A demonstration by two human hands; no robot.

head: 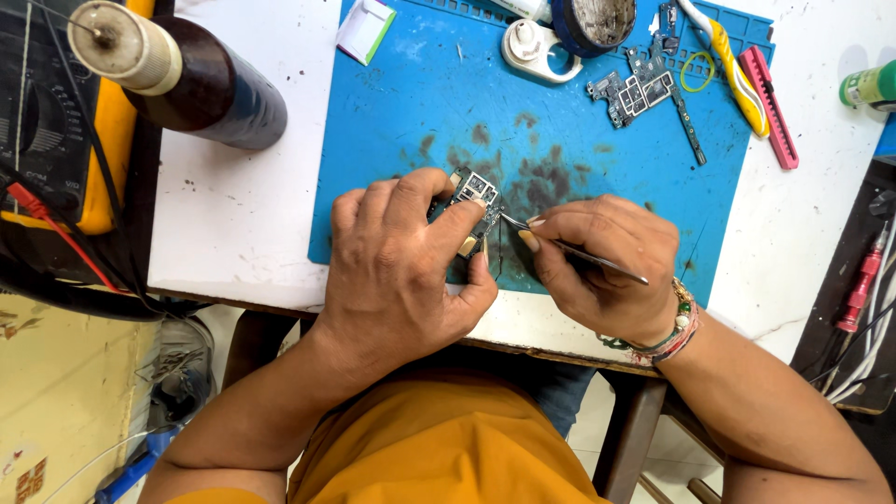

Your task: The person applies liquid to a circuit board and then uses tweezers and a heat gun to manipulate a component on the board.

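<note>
Left hand [397, 266] is clamped on a small circuit board [474, 201], thumb and fingers pinching it at its edges, pressing it down on the blue mat [420, 103]. The board sits at the mat's 6 o'clock edge, near the front of the white table [233, 215]. Right hand [607, 266] is closed around thin metal tweezers [560, 245], held like a pen, tip touching the board from 3 o'clock.

Handling judgement: the board looks light, stiff and fragile, with tiny parts on top, so the edge grip is the safe hold; keep fingers off the component face. The tweezers are slim and probably slippery, and the tip could scratch or dislodge parts if it skids.

At 12 o'clock of the hands, well apart, a second bare circuit board [635, 91] lies on the mat with a narrow strip piece beside it. A round dark pot [593, 21] and a white plastic piece [527, 47] are at the mat's top edge. At 1 o'clock: a yellow-handled tool [733, 65], a pink flat tool [770, 107] and a green rubber band [695, 70]. At 10 o'clock a dark bottle [201, 84] lies on its side on the table. A yellow meter [56, 121] with a red lead is at far 9 o'clock. A red screwdriver [859, 285] is at 3 o'clock, off the table.
</note>
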